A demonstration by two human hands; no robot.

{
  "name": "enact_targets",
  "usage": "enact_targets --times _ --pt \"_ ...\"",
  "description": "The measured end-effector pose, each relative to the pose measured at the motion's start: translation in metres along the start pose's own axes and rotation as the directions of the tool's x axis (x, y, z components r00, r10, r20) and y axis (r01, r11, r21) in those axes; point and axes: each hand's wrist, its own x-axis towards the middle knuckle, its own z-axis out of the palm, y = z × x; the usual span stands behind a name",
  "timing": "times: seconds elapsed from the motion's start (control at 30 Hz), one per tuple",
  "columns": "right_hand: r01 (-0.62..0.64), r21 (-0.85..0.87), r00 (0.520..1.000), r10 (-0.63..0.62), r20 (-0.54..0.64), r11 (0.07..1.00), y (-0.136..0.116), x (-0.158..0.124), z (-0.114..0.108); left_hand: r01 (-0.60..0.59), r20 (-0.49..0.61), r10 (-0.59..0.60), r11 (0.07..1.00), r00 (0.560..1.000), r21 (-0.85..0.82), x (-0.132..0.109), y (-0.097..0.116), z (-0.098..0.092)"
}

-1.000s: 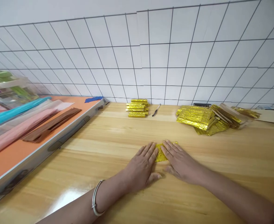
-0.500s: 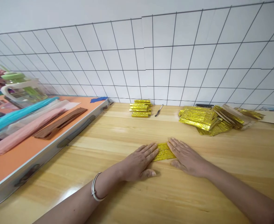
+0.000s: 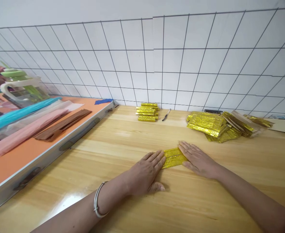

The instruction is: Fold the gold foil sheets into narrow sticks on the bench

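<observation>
- Foil [image 3: 174, 157]: flat on the table [image 3: 118, 145], between both hands; its long axis runs left to right, slanting away at the right.
- Left hand [image 3: 147, 173]: fingers straight, together, on the left end; thumb apart.
- Right hand [image 3: 198, 160]: fingers straight, together, on the right end; neither hand is nearer.
- Material: gold, glossy, crinkled, with a lengthwise line.
- Table: smooth, wood-grained.
</observation>
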Motion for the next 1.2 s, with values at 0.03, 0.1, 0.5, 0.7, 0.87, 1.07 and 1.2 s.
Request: enact_targets --times 0.03,0.1,0.5,0.7,0.87,1.07,1.2 --pt "-0.002 0.002 1.000 0.002 -0.003 1.000 0.002 0.000 0.000 0.006 0.005 -0.006 1.000 1.000 -0.001 0.000 0.001 -0.001" --pt "-0.007 0.007 1.000 0.007 -0.007 1.000 0.006 -0.001 -0.001 0.020 0.008 -0.020 1.000 1.000 0.001 -0.001 0.003 -0.002" --pt "-0.064 -0.085 0.990 0.052 -0.128 0.994 -0.031 0.008 -0.012 0.023 -0.038 -0.020 0.997 0.999 0.071 0.000 0.015 0.003" --pt "0.097 0.031 0.995 -0.097 0.014 0.995 -0.064 0.010 -0.006 0.038 -0.029 -0.036 0.997 0.999 0.065 0.000 0.015 0.004" --pt "0.079 0.078 0.996 -0.082 0.033 0.994 -0.060 0.009 -0.004 0.024 -0.093 -0.021 0.999 0.995 0.031 0.006 0.011 0.002" --pt "0.090 0.113 0.995 -0.095 0.038 0.990 -0.057 0.008 -0.006 -0.081 -0.150 0.075 0.996 0.986 -0.031 0.013 0.007 0.010" --pt "0.077 0.110 0.996 -0.081 0.034 0.991 -0.054 0.006 -0.008 -0.109 -0.110 0.108 0.994 0.988 -0.006 0.010 0.005 0.012"
